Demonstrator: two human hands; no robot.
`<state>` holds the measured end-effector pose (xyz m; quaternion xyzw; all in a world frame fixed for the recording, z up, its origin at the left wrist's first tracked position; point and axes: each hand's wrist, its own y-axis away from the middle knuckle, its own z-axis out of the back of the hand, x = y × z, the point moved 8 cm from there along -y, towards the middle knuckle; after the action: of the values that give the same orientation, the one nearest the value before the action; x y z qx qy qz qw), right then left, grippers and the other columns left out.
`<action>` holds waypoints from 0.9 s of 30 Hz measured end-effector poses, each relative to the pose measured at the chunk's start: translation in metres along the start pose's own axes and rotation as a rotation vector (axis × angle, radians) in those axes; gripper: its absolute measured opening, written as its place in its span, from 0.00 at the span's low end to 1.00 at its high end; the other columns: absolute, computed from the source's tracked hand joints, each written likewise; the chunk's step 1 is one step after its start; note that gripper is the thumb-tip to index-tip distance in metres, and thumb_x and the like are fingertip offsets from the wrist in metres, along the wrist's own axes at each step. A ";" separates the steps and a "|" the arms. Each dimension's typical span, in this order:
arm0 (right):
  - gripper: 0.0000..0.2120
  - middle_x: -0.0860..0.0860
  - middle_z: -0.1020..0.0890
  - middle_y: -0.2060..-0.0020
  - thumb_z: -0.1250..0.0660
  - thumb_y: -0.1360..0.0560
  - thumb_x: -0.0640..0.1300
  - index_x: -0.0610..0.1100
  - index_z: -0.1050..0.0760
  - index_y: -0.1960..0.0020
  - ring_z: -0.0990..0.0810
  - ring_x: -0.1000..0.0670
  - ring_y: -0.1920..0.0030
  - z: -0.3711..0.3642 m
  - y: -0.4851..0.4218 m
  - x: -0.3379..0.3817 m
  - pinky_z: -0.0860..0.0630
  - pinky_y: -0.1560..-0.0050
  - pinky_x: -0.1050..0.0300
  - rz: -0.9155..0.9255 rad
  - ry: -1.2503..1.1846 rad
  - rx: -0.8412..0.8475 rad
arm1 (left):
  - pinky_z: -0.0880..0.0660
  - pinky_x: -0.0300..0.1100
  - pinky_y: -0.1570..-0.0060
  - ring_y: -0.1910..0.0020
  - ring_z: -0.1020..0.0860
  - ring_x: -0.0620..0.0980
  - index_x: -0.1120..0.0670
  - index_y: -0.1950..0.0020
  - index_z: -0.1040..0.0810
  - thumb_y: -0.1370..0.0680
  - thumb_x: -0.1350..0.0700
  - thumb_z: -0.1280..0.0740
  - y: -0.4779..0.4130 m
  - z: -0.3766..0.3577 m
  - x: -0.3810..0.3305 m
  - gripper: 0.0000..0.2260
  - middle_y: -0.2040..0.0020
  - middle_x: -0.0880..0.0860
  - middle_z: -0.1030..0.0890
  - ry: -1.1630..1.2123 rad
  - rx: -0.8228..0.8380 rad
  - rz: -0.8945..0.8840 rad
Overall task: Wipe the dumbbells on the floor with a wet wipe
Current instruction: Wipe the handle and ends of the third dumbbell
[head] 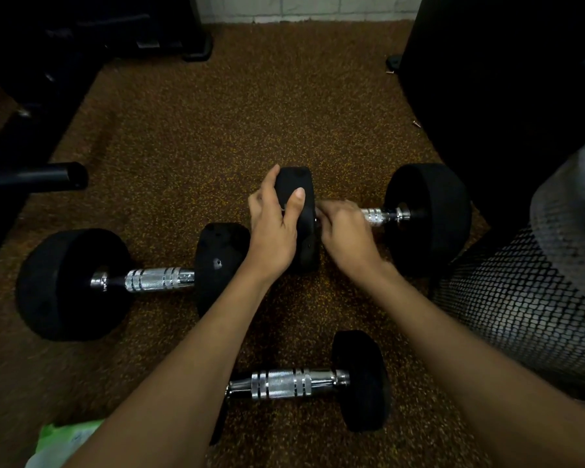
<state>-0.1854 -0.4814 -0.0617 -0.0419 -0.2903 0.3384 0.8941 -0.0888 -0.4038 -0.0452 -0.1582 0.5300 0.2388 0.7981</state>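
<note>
Three black dumbbells with chrome handles lie on the speckled brown floor. My left hand (pixel 277 224) grips the left weight of the far right dumbbell (pixel 426 214). My right hand (pixel 341 228) is closed around that dumbbell's chrome handle right beside the weight; it is blurred, and a wet wipe under the fingers cannot be made out. A second dumbbell (pixel 156 280) lies to the left. The third dumbbell (pixel 294 383) lies nearest me, between my forearms. A green wet wipe pack (pixel 65 440) sits at the bottom left, partly hidden by my left arm.
A mesh bin (pixel 527 298) with a plastic liner stands at the right. Black gym equipment (pixel 493 79) rises behind it, and a dark frame with a black tube (pixel 38 177) runs along the left. A white tiled wall (pixel 304 8) closes the far end.
</note>
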 end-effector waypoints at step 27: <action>0.14 0.39 0.25 0.42 0.50 0.19 0.37 0.33 0.27 0.45 0.27 0.38 0.36 -0.061 0.045 -0.053 0.28 0.41 0.43 -1.319 -1.884 -0.238 | 0.44 0.33 0.40 0.40 0.40 0.39 0.46 0.24 0.47 0.19 0.45 0.44 -0.001 -0.001 0.000 0.25 0.30 0.52 0.41 0.016 -0.009 0.006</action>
<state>-0.2103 -0.4724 -0.1504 0.3028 -0.8375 -0.3265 0.3166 -0.0888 -0.4045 -0.0459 -0.1620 0.5357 0.2423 0.7925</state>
